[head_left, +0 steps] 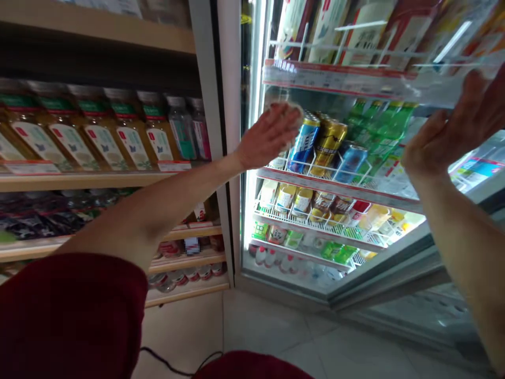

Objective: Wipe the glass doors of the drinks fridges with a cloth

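My left hand [270, 136] reaches forward to the glass front of a lit drinks cooler. Its fingers lie over a pale cloth [299, 111], only the edge of which shows past the fingertips. The cloth appears pressed to the glass, in front of the cans. My right hand [453, 123] is raised at the right, close to the cooler's glass door [339, 87], with thumb and fingers apart and nothing seen in it. Motion blurs its fingers, and the frame edge cuts off part of them. I cannot tell whether it touches the glass.
Behind the glass are blue cans [303, 142], gold cans [329, 145] and green bottles [389, 126] on wire shelves. At the left, an open shelf [98, 181] bears several juice bottles [104, 137]. The door's metal frame [379, 281] runs low at right. A black cable [169, 366] lies on the tiled floor.
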`<action>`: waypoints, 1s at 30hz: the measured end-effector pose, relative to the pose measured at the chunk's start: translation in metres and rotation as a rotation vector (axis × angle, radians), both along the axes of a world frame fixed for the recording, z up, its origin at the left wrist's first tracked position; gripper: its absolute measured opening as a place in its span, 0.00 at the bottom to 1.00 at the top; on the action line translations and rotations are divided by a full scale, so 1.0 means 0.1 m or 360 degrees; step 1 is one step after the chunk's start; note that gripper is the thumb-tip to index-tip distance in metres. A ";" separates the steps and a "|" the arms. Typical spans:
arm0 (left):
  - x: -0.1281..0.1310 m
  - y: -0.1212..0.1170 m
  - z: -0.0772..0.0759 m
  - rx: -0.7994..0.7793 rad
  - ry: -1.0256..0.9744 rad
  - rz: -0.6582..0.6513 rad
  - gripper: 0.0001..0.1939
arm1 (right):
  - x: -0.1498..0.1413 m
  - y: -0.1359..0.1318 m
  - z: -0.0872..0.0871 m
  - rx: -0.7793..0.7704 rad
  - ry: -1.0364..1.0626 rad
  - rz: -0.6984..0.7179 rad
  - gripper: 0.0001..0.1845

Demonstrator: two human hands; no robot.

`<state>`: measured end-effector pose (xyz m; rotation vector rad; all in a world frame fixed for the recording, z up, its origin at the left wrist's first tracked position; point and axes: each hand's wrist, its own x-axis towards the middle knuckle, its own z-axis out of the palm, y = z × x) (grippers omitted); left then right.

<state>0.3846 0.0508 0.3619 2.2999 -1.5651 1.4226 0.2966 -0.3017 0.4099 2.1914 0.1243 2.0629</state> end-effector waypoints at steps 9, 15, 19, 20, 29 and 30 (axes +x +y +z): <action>-0.02 0.02 0.11 -0.0144 0.0038 0.0172 0.25 | -0.13 0.19 0.01 0.0169 0.0017 -0.0098 0.44; -0.10 -0.06 -0.07 0.0950 0.0287 -0.0203 0.21 | -0.11 0.12 -0.02 0.0021 -0.0020 0.0027 0.30; -0.05 -0.15 0.06 -0.0090 -0.0020 0.0091 0.23 | -0.08 0.07 -0.02 0.0038 0.0025 0.0074 0.28; -0.05 -0.18 0.07 -0.0197 -0.0100 0.0088 0.23 | -0.09 0.08 -0.03 0.0061 0.0037 0.0081 0.28; 0.04 -0.22 0.11 -0.0032 -0.0489 -0.0161 0.25 | -0.10 0.17 -0.03 0.0186 0.0046 0.0162 0.27; 0.03 -0.22 0.14 -0.0176 -0.0446 -0.0097 0.26 | -0.11 0.17 -0.03 0.0204 0.0065 0.0160 0.26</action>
